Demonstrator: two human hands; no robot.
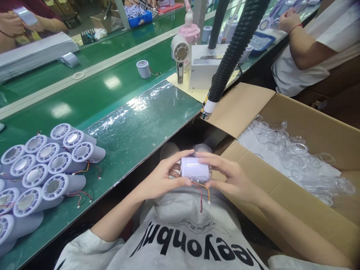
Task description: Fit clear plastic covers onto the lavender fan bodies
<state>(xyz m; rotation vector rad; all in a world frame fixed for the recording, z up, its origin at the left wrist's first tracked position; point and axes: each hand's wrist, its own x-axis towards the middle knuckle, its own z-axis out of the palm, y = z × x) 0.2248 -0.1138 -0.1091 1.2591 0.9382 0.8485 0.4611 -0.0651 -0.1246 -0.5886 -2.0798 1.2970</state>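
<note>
Between my two hands, above my lap, lies a pale lavender cylindrical fan housing (194, 168) on its side. My left hand (165, 174) grips its left end, thumb below and fingers over the top. My right hand (229, 174) is closed round the right end, where a clear plastic edge shows. Red, black and yellow wires with small plugs hang from its underside. Several similar fan housings (57, 163) lie stacked on the green bench to my left, their round vented ends facing me, some with wires trailing out.
An open cardboard box (292, 221) at my right holds many clear plastic parts (299, 150). A black flexible hose (230, 56) hangs beside its flap. One housing (143, 69) stands on the green conveyor (112, 84). Co-workers' hands (289, 20) are at the far right and upper left.
</note>
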